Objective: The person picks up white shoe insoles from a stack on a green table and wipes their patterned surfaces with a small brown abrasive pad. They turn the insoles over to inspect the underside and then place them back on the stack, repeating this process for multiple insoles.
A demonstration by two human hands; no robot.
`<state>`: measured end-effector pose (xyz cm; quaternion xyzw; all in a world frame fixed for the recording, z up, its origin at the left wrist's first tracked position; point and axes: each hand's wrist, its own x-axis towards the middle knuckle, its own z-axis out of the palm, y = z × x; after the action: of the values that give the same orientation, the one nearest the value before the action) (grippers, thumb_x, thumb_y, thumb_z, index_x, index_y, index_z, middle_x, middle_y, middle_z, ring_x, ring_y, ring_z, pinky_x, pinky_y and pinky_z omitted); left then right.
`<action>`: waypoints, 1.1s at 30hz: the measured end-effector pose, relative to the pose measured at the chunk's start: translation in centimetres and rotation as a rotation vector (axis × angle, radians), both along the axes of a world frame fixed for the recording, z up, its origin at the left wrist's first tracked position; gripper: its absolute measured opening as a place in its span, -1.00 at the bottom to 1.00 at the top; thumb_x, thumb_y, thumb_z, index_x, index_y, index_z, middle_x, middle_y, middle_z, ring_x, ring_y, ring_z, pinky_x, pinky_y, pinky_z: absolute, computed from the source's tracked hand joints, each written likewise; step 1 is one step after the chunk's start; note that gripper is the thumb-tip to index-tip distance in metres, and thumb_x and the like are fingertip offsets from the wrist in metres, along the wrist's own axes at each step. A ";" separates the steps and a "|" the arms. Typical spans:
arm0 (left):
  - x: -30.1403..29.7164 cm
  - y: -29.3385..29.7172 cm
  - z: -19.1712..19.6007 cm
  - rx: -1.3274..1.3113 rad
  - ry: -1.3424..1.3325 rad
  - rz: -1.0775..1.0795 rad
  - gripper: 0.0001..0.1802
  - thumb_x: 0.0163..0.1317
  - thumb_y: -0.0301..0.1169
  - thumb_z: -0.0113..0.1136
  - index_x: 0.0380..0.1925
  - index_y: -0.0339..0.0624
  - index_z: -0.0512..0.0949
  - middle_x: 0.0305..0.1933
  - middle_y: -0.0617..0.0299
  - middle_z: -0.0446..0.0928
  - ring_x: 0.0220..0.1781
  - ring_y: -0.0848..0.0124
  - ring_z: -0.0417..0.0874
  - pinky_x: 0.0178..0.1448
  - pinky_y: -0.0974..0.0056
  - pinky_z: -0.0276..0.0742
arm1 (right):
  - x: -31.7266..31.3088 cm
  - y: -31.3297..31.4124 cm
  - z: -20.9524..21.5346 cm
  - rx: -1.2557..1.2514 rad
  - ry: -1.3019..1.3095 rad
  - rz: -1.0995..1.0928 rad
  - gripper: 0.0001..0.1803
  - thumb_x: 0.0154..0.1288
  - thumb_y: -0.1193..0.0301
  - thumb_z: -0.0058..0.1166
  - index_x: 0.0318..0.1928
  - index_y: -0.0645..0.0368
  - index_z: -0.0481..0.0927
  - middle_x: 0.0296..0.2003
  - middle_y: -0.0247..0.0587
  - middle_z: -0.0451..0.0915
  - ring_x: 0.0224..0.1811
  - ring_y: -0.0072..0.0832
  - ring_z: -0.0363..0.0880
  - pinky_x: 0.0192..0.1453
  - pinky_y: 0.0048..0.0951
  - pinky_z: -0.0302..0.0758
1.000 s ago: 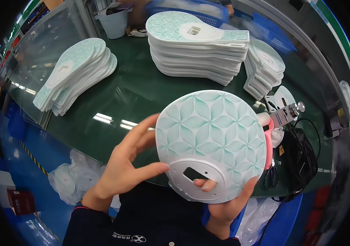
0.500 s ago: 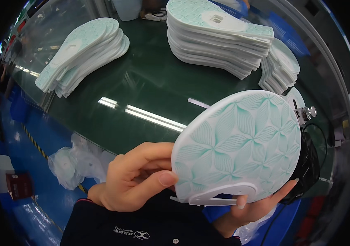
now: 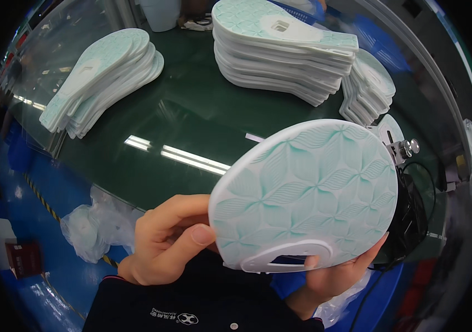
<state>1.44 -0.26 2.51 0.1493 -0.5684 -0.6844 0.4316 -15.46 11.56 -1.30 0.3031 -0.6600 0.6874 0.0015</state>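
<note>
Close in front of me I hold a white, rounded plastic panel (image 3: 308,188) printed with a pale green leaf pattern. Its lower edge has an oval cutout with a raised white rim. My left hand (image 3: 169,240) is closed on the panel's left edge, thumb on the near face and fingers behind. From below right, my right hand (image 3: 335,279) grips the lower edge, with a fingertip showing at the cutout and the other fingers mostly hidden behind the panel.
On the dark green table (image 3: 191,122) stand a tall stack of similar panels (image 3: 280,61), a left stack (image 3: 108,77) and a smaller right stack (image 3: 369,88). A metal fixture with a knob (image 3: 407,148) sits beyond the held panel. Clear plastic bags (image 3: 94,227) lie at lower left.
The panel has shifted left and tipped slightly in my hands, and both hands moved left with it. The whole view has also shifted a little.
</note>
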 end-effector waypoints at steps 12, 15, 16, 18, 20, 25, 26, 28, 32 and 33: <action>0.4 -0.1 -1.0 0.000 0.016 0.103 -0.75 0.13 -0.55 -0.03 -0.20 -0.49 0.40 -0.32 -0.01 0.50 -0.35 0.39 0.56 -0.27 0.37 0.52 | -0.1 -0.2 0.6 -0.563 -0.588 0.294 -0.30 0.15 0.57 -0.09 0.21 0.25 -0.17 0.16 -0.02 0.07 0.12 -0.30 0.20 0.17 -0.29 0.19; 0.3 0.1 -0.9 0.011 0.036 0.092 -0.76 0.11 -0.57 0.00 -0.20 -0.49 0.41 -0.32 0.01 0.51 -0.35 0.41 0.56 -0.28 0.39 0.50 | -0.1 -0.2 0.7 -0.400 -0.570 0.186 -0.43 0.26 0.37 -0.29 0.23 0.16 -0.13 0.17 -0.06 0.06 0.09 -0.27 0.23 -0.04 -0.31 0.42; 0.3 0.0 -0.8 0.001 0.030 0.083 -0.76 0.11 -0.57 0.00 -0.21 -0.49 0.42 -0.32 0.01 0.51 -0.35 0.41 0.56 -0.28 0.40 0.50 | -0.2 -0.2 0.5 -0.304 -0.467 0.168 -0.44 0.28 0.34 -0.31 0.23 0.14 -0.12 0.17 -0.06 0.06 0.08 -0.25 0.24 -0.10 -0.31 0.48; 0.4 -0.1 -0.7 -0.020 0.018 0.068 -0.77 0.10 -0.58 0.00 -0.22 -0.49 0.42 -0.32 0.02 0.51 -0.35 0.41 0.56 -0.28 0.42 0.48 | -0.5 0.2 -0.4 -0.152 -0.205 0.167 -0.42 0.26 0.36 -0.28 0.24 0.12 -0.14 0.17 -0.05 0.05 0.07 -0.23 0.25 -0.16 -0.31 0.54; 0.4 0.0 -0.6 -0.015 0.009 0.067 -0.77 0.10 -0.58 0.01 -0.23 -0.49 0.43 -0.32 0.02 0.52 -0.35 0.42 0.56 -0.27 0.42 0.47 | -0.7 0.6 -1.1 -0.172 -0.122 0.222 -0.41 0.25 0.41 -0.25 0.23 0.16 -0.15 0.17 -0.02 0.05 0.09 -0.23 0.23 -0.05 -0.28 0.44; 0.3 0.0 -0.8 -0.036 0.001 0.090 -0.77 0.09 -0.57 0.03 -0.24 -0.49 0.45 -0.33 0.03 0.53 -0.33 0.42 0.55 -0.26 0.42 0.46 | -0.5 0.4 -0.2 -0.404 -0.480 0.215 -0.33 0.17 0.48 -0.16 0.24 0.11 -0.15 0.17 -0.01 0.05 0.06 -0.19 0.26 -0.07 -0.26 0.51; 0.3 0.0 -0.9 -0.033 0.005 0.089 -0.77 0.09 -0.57 0.03 -0.24 -0.49 0.45 -0.33 0.03 0.53 -0.32 0.42 0.55 -0.26 0.42 0.45 | -0.5 0.4 -0.2 -0.373 -0.434 0.216 -0.35 0.19 0.46 -0.17 0.24 0.12 -0.14 0.16 -0.01 0.06 0.06 -0.19 0.26 -0.06 -0.26 0.50; 0.4 0.0 -0.9 -0.023 0.015 0.086 -0.77 0.09 -0.57 0.03 -0.24 -0.49 0.45 -0.33 0.03 0.53 -0.32 0.42 0.55 -0.26 0.43 0.45 | -0.5 0.3 -0.5 -0.310 -0.342 0.218 -0.39 0.22 0.42 -0.21 0.24 0.13 -0.13 0.16 -0.01 0.07 0.06 -0.19 0.26 -0.04 -0.28 0.48; 0.5 0.0 -0.9 -0.029 0.017 0.077 -0.78 0.08 -0.58 0.03 -0.25 -0.49 0.45 -0.34 0.03 0.53 -0.32 0.42 0.55 -0.26 0.43 0.45 | -0.2 -0.1 0.1 -0.237 -0.327 0.158 -0.39 0.23 0.40 -0.20 0.23 0.16 -0.12 0.16 -0.02 0.08 0.06 -0.22 0.26 -0.04 -0.27 0.48; 0.5 0.1 -0.8 -0.039 0.013 0.075 -0.78 0.08 -0.58 0.03 -0.25 -0.48 0.45 -0.34 0.03 0.53 -0.32 0.42 0.55 -0.26 0.43 0.45 | -0.3 0.1 0.2 -0.261 -0.373 0.175 -0.35 0.20 0.40 -0.14 0.23 0.17 -0.12 0.16 -0.02 0.08 0.07 -0.22 0.25 -0.01 -0.26 0.45</action>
<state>1.97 -0.20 1.74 0.1575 -0.5728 -0.6576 0.4633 -15.80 11.61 -1.13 0.2240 -0.5259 0.8084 -0.1409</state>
